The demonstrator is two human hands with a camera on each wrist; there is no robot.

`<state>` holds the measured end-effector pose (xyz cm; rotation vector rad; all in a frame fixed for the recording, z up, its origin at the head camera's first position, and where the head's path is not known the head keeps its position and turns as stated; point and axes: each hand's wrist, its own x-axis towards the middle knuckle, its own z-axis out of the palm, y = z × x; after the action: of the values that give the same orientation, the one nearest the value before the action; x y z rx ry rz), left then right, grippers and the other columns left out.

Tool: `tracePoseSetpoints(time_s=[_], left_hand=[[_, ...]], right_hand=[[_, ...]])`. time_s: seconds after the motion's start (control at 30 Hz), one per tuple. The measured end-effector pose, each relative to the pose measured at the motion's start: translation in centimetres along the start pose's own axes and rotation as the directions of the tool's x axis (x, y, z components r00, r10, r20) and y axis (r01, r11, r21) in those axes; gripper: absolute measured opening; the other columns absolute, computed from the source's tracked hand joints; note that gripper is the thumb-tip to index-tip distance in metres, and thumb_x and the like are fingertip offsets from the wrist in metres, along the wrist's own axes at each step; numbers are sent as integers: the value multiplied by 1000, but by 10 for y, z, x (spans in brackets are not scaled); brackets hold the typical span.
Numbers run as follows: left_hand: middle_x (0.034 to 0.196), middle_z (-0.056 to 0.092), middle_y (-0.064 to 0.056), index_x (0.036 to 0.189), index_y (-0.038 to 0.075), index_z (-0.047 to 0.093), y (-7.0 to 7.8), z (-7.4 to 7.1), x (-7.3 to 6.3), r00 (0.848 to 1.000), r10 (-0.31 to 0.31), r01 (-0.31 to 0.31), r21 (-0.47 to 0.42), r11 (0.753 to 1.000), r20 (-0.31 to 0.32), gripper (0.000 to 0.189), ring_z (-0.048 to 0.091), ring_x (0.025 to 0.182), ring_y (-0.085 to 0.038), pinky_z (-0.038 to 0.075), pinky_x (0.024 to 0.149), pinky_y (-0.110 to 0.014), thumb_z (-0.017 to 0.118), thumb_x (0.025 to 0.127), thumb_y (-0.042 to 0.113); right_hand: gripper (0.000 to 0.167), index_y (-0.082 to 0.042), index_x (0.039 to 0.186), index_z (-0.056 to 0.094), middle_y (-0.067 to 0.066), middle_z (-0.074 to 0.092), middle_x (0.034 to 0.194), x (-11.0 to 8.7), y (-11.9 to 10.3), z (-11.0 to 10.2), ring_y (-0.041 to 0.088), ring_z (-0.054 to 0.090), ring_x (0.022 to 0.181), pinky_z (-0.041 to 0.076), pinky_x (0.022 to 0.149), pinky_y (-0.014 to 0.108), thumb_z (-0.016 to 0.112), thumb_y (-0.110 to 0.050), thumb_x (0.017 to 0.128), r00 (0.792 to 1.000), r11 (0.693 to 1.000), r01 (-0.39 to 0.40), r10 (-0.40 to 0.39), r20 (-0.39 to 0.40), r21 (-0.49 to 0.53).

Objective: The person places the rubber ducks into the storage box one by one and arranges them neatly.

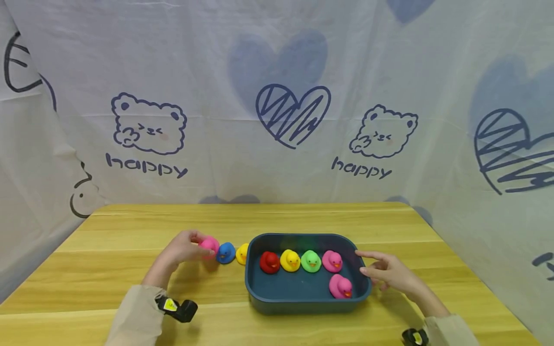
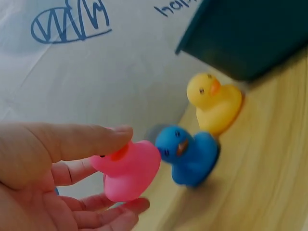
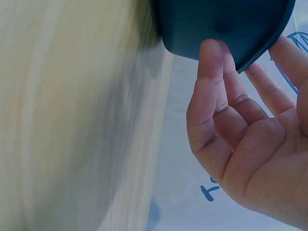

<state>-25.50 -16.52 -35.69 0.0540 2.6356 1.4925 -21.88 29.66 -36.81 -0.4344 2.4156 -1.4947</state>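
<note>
In the head view my left hand [image 1: 183,247] is at a pink rubber duck [image 1: 209,246] left of the box. In the left wrist view the thumb lies along one side of that duck [image 2: 130,173], with fingers around the other. A blue duck [image 1: 226,253] sits right beside it, then a yellow duck [image 1: 242,253] close to the box wall. My right hand [image 1: 389,271] is at the right end of the dark blue box [image 1: 303,307]. Its fingertips touch the outer wall [image 3: 216,24] and rim, fingers loosely bent.
Inside the box, a red duck [image 1: 270,263], a yellow duck [image 1: 290,260], a green duck [image 1: 310,261] and a pink duck [image 1: 332,261] form a row. Another pink duck [image 1: 340,287] sits nearer the front. A printed cloth [image 1: 207,96] hangs behind the wooden table [image 1: 130,240].
</note>
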Motion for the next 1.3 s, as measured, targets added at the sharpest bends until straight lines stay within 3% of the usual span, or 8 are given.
tracePoseSetpoints(time_s=[0.33, 0.57, 1.07, 1.3], left_hand=[[101, 53, -18, 109, -9, 50, 21, 8, 1, 999, 40, -38, -141, 989, 14, 43, 51, 84, -24, 45, 74, -37, 69, 76, 11], [102, 51, -19, 113, -14, 46, 28, 16, 3, 992, 93, -61, -312, 948, 87, 44, 56, 78, -18, 50, 72, -32, 66, 78, 5], [104, 51, -19, 112, -9, 50, 47, 35, 4, 972, 195, -145, -324, 935, 129, 44, 54, 83, -23, 49, 72, -31, 67, 72, -6], [105, 49, -21, 114, -11, 49, 55, 45, 4, 958, 216, -122, -412, 903, 190, 41, 59, 77, -21, 49, 76, -34, 61, 75, -11]], right_hand=[[57, 4, 133, 35, 11, 60, 86, 0, 0, 0, 15, 50, 61, 44, 46, 26, 58, -22, 88, 999, 999, -28, 28, -18, -15], [58, 5, 133, 35, 11, 61, 87, 0, 0, 0, 15, 49, 61, 44, 47, 27, 59, -23, 87, 999, 999, -36, 36, -22, -17], [58, 6, 132, 35, 13, 61, 88, 0, -2, 0, 15, 50, 60, 46, 47, 28, 58, -22, 87, 999, 1000, -30, 29, -12, -8], [58, 6, 132, 34, 12, 61, 88, 0, -1, 0, 14, 50, 59, 47, 47, 29, 58, -22, 87, 999, 1000, -31, 31, -8, 0]])
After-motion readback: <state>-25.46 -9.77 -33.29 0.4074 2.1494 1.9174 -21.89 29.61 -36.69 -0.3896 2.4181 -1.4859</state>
